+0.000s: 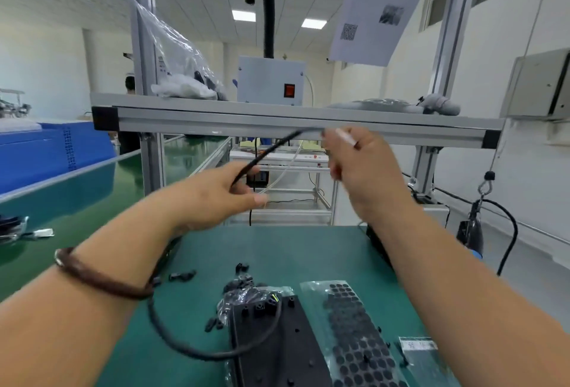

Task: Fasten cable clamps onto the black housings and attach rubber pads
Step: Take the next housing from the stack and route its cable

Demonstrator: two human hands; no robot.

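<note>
While hands (216, 198) (367, 170) grip cable (277, 145), shelf edge (246, 123) sits near.

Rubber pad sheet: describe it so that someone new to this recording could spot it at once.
Start at the green bench in the foreground. Right of the long black housing lies the pad sheet in clear wrap. It alone shows close rows of small dark discs; the crinkled bag nearby holds loose black parts.

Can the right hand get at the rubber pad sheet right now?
Probably not yet: the right hand is busy gripping the black cable. The rubber pad sheet itself lies unobstructed below.
</note>
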